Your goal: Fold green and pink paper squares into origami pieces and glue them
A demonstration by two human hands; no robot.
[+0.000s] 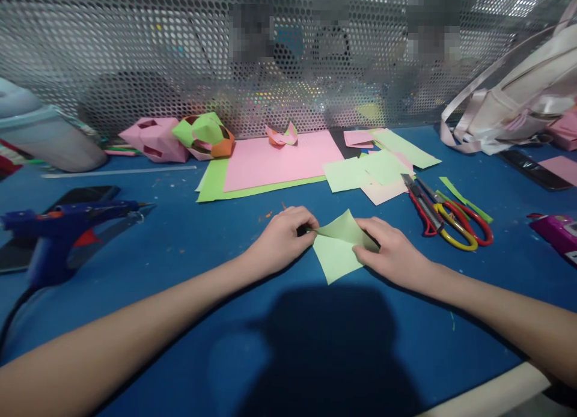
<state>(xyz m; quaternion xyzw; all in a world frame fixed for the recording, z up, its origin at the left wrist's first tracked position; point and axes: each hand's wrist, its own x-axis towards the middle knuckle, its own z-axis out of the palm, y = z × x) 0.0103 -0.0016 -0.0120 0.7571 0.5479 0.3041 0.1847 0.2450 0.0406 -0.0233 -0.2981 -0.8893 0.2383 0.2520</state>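
Note:
A pale green square of paper (pixel 336 258) with a crease across its middle is held just over the blue table, one corner toward me. My left hand (pixel 288 237) pinches its left corner between thumb and fingers. At the opposite corner, my right hand (pixel 391 249) grips the paper with the thumb on top and the fingers behind. The far half of the sheet tilts up along the crease. Parts of both side corners are hidden by my fingers.
Scissors (pixel 460 228) and a box cutter (pixel 424 203) lie to the right. A blue glue gun (pixel 58 225) rests at the left. Pink sheets (pixel 279 161), pale green sheets (pixel 347 173) and folded paper shapes (pixel 155 139) line the back, before a perforated metal screen (pixel 180 62).

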